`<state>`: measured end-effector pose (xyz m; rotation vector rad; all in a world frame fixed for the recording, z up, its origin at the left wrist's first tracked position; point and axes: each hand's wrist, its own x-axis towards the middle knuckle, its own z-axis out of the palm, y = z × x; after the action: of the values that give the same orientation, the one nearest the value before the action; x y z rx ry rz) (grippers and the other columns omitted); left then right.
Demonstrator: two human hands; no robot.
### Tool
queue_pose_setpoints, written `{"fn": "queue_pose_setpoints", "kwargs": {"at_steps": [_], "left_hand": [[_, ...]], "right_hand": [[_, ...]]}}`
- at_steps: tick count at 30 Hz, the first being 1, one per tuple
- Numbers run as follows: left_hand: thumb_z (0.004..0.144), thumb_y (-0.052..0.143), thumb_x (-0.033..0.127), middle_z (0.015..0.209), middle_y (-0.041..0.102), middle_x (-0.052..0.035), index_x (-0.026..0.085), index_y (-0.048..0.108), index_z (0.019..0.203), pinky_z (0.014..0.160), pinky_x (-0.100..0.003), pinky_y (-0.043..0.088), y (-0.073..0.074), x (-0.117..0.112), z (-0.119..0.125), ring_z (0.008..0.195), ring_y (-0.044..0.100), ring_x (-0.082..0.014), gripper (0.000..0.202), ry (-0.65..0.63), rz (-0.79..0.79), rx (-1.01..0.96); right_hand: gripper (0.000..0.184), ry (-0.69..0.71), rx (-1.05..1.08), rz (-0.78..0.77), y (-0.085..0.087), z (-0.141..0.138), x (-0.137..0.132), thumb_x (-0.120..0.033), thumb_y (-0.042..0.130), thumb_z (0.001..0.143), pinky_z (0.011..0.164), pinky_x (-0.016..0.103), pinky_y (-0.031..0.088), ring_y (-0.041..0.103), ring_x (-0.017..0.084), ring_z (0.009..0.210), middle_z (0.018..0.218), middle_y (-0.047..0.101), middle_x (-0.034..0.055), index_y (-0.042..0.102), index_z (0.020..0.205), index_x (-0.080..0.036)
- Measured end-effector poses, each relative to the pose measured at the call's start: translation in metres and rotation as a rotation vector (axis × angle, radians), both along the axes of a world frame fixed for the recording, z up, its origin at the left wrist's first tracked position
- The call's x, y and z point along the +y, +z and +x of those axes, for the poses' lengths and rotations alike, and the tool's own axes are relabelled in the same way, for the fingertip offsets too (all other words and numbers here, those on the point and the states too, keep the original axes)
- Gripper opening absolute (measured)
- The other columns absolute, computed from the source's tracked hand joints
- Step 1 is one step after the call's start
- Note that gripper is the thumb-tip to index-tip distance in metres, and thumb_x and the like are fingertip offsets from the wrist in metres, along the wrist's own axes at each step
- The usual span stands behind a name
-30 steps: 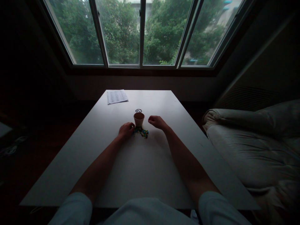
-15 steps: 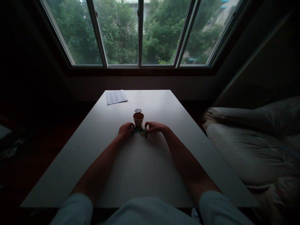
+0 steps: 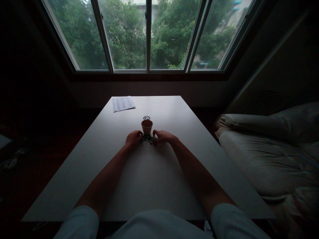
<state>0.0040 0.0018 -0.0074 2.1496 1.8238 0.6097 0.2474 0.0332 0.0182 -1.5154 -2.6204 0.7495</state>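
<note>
A pale paper cup (image 3: 147, 128) with a brownish inside stands upright on the white table (image 3: 147, 186). Small dark, greenish and coloured pieces (image 3: 149, 139) lie in a loose pile at its near side. My left hand (image 3: 134, 137) rests just left of the cup, fingers curled in at the pile's left edge; anything between the fingertips is too small to make out. On the opposite side my right hand (image 3: 163, 136) is at the pile's right edge, thumb and fingers apart in a curve, the fingertips touching or close above the pieces.
Behind the cup lies a small round dark-rimmed object (image 3: 146, 118). Printed sheets of paper (image 3: 124, 103) lie at the far left corner. A padded, cushion-like seat (image 3: 264, 159) stands along the right side of the table. Beyond the far edge is a wide window (image 3: 129, 39).
My right hand has shifted slightly left and down, its fingers now closer over the right edge of the pile. My left hand and the cup look almost unmoved.
</note>
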Motion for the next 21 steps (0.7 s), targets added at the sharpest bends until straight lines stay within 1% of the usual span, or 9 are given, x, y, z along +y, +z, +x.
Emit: {"fn": "queue_pose_setpoints", "kwargs": {"at_steps": [4,7,10,15,21], "left_hand": [[0.091,0.054,0.032,0.100,0.069,-0.0055,0.025,0.071,0.103,0.074,-0.027,0.042,-0.0023,0.0011,-0.0006,0.088,0.061,-0.0181,0.022,-0.013,0.021,0.008],[0.091,0.055,0.033,0.101,0.069,-0.0058,0.025,0.071,0.103,0.076,-0.028,0.043,-0.0022,0.0009,0.0001,0.091,0.061,-0.0185,0.022,-0.007,0.021,0.012],[0.091,0.055,0.032,0.101,0.069,-0.0058,0.025,0.072,0.104,0.078,-0.028,0.043,-0.0010,0.0003,0.0011,0.092,0.061,-0.0187,0.022,0.009,0.009,0.016],[0.091,0.055,0.032,0.101,0.069,-0.0057,0.025,0.072,0.104,0.077,-0.028,0.043,-0.0005,0.0001,0.0011,0.091,0.061,-0.0187,0.022,-0.008,0.016,0.001],[0.091,0.055,0.032,0.101,0.069,-0.0057,0.025,0.072,0.105,0.076,-0.028,0.042,-0.0017,0.0003,0.0007,0.090,0.061,-0.0188,0.022,-0.001,0.010,-0.002]], "right_hand": [[0.040,0.036,-0.012,0.040,-0.0033,0.0003,0.0042,-0.038,0.073,0.077,0.056,0.022,0.039,0.061,0.013,0.061,0.084,0.071,0.0032,0.063,0.112,-0.023],[0.027,0.055,-0.039,0.106,-0.0051,-0.0016,0.0056,-0.031,0.070,0.079,0.059,0.023,0.039,0.063,0.015,0.067,0.086,0.072,0.0040,0.067,0.105,-0.022],[0.022,0.066,-0.043,0.153,-0.0045,-0.0036,0.0055,-0.025,0.070,0.078,0.060,0.022,0.038,0.064,0.016,0.073,0.090,0.073,0.0048,0.070,0.099,-0.022],[0.015,0.031,0.012,0.166,-0.0036,-0.0046,0.0054,-0.020,0.070,0.076,0.058,0.022,0.037,0.062,0.015,0.070,0.087,0.072,0.0041,0.071,0.090,-0.022],[0.014,0.030,0.031,0.189,-0.0043,-0.0029,0.0065,-0.019,0.068,0.078,0.058,0.022,0.037,0.062,0.015,0.070,0.086,0.072,0.0034,0.071,0.091,-0.022]]}}
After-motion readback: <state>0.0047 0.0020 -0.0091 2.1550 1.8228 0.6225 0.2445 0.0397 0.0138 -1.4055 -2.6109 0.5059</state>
